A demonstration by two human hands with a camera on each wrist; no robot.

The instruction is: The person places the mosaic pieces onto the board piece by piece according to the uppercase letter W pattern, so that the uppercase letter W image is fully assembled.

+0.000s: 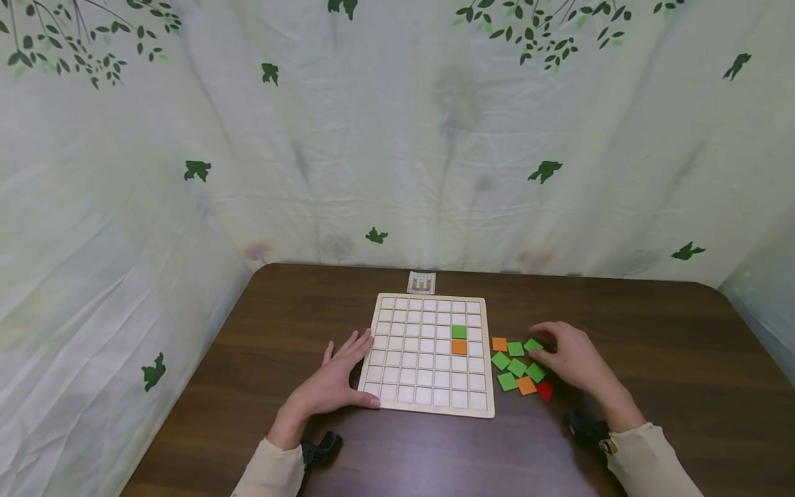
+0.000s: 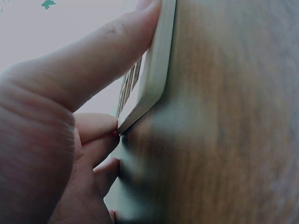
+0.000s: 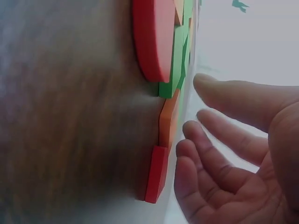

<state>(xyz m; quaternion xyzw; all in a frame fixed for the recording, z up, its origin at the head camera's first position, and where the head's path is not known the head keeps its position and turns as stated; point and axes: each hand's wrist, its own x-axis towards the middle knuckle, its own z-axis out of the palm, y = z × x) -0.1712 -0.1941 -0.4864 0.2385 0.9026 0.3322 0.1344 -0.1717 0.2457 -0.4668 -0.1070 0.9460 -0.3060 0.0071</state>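
Note:
My left hand (image 1: 335,379) rests against the left side of a pale wooden grid board (image 1: 428,412), fingers spread along its edge. In the left wrist view, the thumb (image 2: 107,51) lies along the edge of the board (image 2: 159,70). One green tile (image 1: 459,332) and one orange tile (image 1: 459,347) sit in the grid, one above the other. My right hand (image 1: 574,355) is over the loose tiles right of the board, thumb and index finger around a green tile (image 1: 533,344). The right wrist view shows that thumb and fingers apart, with no tile between them.
Several other loose green tiles (image 1: 516,368) lie with an orange tile (image 1: 526,385) and a red piece (image 1: 544,390) on the brown table (image 1: 310,297). Behind the board is a small printed card (image 1: 421,283). A leaf-patterned curtain (image 1: 397,138) hangs behind the table.

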